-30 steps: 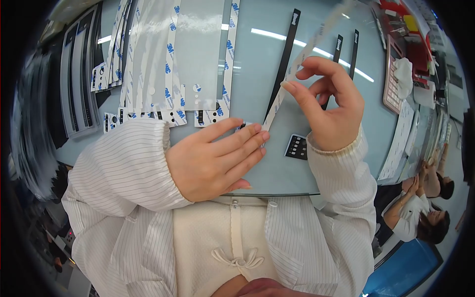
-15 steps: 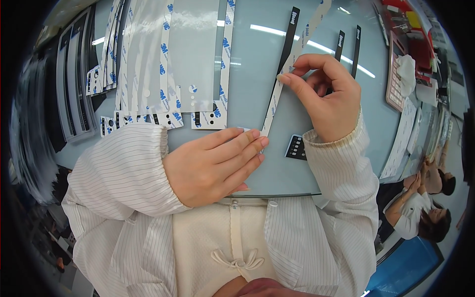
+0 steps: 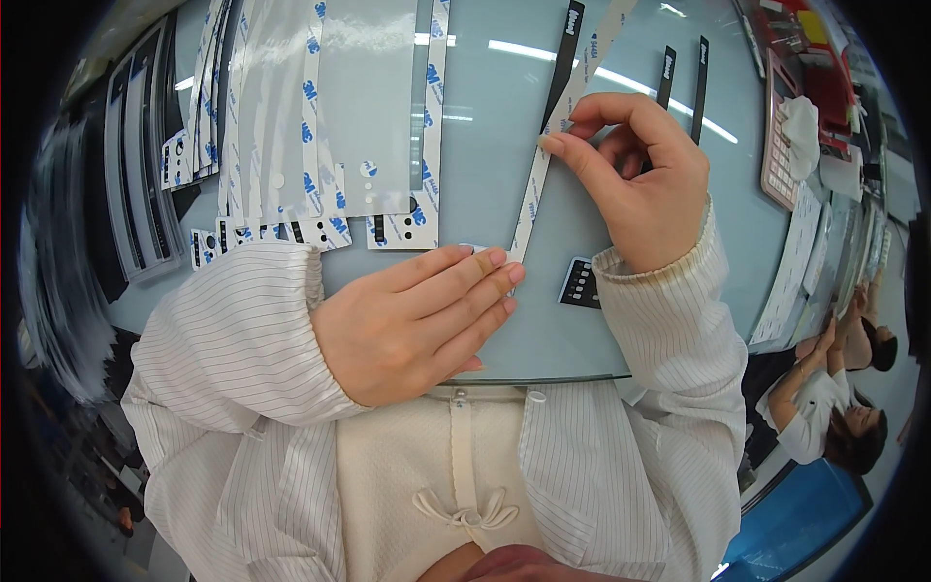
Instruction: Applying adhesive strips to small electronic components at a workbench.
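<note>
A long white adhesive strip (image 3: 529, 209) with blue print runs slantwise away from me over the glass tabletop. It lies along a black strip (image 3: 565, 68), whose far part shows beside it. My left hand (image 3: 417, 310) rests palm down with its fingers stretched out, their tips on the near end of the white strip. Between thumb and forefinger, my right hand (image 3: 645, 184) pinches the white strip about midway along. Past the pinch, the strip's far part veers right of the black one. Beside my right cuff lies a small black panel (image 3: 580, 283) with light square marks.
Clear sheets (image 3: 369, 107) edged with blue-and-white tape lie at left, beside black-framed panels (image 3: 145, 155). Two black strips (image 3: 699, 92) lie at far right. A pink calculator (image 3: 779, 145) and crumpled tissue (image 3: 800, 136) are beyond them. Other people (image 3: 824, 412) sit at right.
The view has shifted slightly. Near my right fingers, less of the black strip shows beside the white one. My right hand keeps its pinch, and my left hand stays flat.
</note>
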The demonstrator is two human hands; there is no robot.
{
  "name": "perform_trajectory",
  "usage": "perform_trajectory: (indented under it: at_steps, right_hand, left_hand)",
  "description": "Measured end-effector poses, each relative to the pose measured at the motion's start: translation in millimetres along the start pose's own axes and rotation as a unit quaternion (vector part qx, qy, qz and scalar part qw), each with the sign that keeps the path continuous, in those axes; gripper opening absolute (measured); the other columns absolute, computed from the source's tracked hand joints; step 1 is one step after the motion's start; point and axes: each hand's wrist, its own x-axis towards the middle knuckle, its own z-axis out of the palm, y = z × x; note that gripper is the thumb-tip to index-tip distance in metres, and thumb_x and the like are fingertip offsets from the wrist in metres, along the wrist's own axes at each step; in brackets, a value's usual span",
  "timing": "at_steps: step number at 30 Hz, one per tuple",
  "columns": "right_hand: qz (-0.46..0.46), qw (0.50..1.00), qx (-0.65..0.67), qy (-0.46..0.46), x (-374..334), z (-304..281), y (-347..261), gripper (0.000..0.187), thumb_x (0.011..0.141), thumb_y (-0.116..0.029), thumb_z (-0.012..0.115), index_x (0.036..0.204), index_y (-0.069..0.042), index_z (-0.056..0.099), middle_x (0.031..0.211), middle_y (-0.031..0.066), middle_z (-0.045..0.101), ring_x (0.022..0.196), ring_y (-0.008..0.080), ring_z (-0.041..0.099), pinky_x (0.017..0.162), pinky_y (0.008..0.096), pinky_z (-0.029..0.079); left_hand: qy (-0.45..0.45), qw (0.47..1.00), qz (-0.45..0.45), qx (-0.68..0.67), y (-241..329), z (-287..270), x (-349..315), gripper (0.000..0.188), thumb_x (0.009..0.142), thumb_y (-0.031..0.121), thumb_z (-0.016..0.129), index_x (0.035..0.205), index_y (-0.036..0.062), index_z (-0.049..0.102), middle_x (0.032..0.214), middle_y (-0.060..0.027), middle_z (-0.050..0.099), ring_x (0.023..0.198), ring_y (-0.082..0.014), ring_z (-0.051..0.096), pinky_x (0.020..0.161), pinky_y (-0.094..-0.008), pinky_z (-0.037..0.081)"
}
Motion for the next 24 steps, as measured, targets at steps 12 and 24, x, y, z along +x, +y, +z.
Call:
perform_trajectory:
  at_steps: [12,24]
  right_hand:
    - [-0.025,1.0,-0.01,0.008,0.2,1.8,-0.9,0.022,0.077,-0.009,0.083,0.095,-0.004,0.07,0.079,-0.0027,0.067,0.059,0.0003,0.047,0.051,0.017,0.034]
    - [-0.154,0.98,-0.112,0.051,8.8,2.0,11.6,0.013,0.08,-0.011,0.08,0.09,-0.004,0.075,0.077,0.0018,0.065,0.056,0.0086,0.053,0.05,0.0218,0.041]
  left_hand:
    - [0.012,1.0,-0.005,0.002,-0.4,2.2,-1.6,0.051,0.079,0.022,0.071,0.119,-0.0089,0.063,0.131,-0.024,0.06,0.125,-0.0357,0.057,0.103,-0.0431,0.048]
    - [-0.002,1.0,-0.007,0.005,1.2,-1.0,1.5,0.054,0.076,0.021,0.073,0.12,-0.0075,0.063,0.133,-0.023,0.059,0.127,-0.0344,0.056,0.105,-0.042,0.048]
